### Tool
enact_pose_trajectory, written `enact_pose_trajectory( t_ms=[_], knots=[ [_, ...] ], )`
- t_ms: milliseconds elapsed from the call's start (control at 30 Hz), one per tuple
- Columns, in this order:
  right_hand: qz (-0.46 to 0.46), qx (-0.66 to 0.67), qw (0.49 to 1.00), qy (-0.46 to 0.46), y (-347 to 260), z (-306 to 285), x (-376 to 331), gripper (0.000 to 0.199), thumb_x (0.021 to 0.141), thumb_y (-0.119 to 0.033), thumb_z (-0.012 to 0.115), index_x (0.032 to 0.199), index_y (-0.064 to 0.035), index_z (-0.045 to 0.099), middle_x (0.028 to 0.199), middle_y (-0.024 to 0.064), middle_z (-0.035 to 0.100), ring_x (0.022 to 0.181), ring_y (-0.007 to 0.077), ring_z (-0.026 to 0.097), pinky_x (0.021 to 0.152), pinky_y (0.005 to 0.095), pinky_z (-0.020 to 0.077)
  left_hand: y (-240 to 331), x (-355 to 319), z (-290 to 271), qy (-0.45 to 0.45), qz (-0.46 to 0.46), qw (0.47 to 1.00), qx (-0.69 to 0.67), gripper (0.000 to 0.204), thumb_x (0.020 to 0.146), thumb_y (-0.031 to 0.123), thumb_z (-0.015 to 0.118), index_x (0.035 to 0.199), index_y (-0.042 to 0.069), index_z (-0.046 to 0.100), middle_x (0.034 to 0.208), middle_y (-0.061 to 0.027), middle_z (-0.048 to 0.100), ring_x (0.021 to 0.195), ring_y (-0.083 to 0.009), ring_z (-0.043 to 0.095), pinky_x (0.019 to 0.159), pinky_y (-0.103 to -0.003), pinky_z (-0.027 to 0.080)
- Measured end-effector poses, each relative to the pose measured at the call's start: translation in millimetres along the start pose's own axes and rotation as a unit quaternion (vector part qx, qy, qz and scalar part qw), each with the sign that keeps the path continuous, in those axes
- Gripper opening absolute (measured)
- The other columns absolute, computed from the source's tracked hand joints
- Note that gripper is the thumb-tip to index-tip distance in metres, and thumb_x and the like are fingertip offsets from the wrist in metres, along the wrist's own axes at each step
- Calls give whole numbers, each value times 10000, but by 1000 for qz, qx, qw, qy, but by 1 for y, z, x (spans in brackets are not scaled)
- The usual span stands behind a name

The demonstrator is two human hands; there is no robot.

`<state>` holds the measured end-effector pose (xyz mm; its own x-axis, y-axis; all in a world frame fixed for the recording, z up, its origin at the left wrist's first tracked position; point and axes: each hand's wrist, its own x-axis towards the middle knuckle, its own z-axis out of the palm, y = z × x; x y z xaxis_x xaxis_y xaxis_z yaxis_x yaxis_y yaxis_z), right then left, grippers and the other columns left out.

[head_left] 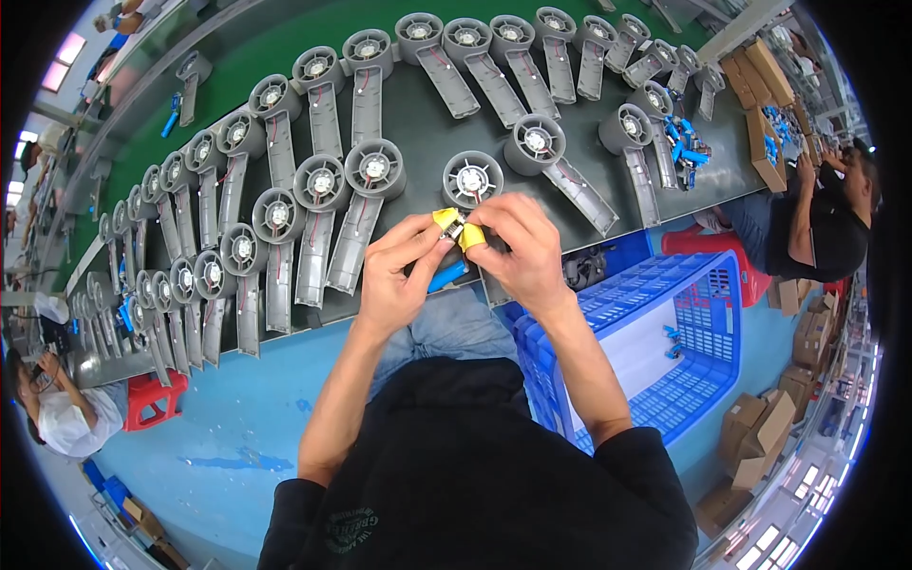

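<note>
My left hand and my right hand meet in front of me at the table's near edge, both closed in a pinch. Between the fingertips is a small metallic part with a yellow tape-like piece around it; its exact kind is hard to make out. A blue cylinder, like a battery cell, shows just below the fingers. Directly beyond the hands stands a grey fan housing with a handle, its lower part hidden by my hands.
Several grey fan housings with long open handles line the dark green table. Blue battery packs lie piled at the right. A blue plastic crate stands beside my right arm. Co-workers sit at both sides, near red stools.
</note>
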<state>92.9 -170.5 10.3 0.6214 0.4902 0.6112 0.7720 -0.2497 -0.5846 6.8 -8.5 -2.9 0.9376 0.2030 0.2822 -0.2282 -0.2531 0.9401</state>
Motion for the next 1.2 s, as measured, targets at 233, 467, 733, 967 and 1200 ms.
enact_pose_trajectory(
  t_ms=[233,467,733,967,1200],
  knots=[
    [-16,8,1000,-9,3,-1,3,299,618,8,766,893,-7,650,884,84,647,780,265,625,669,349,504,2,5,-4,-20,-19,1000,-4,207,894,-17,648,1093,-68,675,1014,-147,673,832,-197,639,738,-270,492],
    [-34,18,999,-26,7,-1,5,315,617,9,767,907,-9,645,887,86,648,759,254,629,645,338,509,1,7,-5,-22,-25,999,-19,169,898,-18,640,1054,-77,669,991,-131,662,802,-184,614,714,-266,478],
    [-72,3,996,-49,13,-7,8,331,599,7,771,904,-22,646,885,80,649,759,248,626,653,338,511,-2,8,-3,-25,-16,999,-35,156,889,-33,654,1034,-87,666,967,-113,657,766,-148,590,668,-257,466],
    [-40,17,998,-43,8,-7,5,313,603,1,775,888,-19,647,881,78,649,760,249,620,654,334,507,0,5,-4,-29,-12,999,-27,158,890,-32,654,1038,-84,671,968,-111,662,783,-152,603,691,-251,474],
    [-30,16,999,-35,5,-6,7,310,606,4,774,888,-19,649,867,80,646,760,252,619,652,332,503,-1,3,-1,-17,-41,997,-70,232,917,-32,622,1140,-58,679,1047,-108,668,879,-131,617,750,-234,486]
  ],
)
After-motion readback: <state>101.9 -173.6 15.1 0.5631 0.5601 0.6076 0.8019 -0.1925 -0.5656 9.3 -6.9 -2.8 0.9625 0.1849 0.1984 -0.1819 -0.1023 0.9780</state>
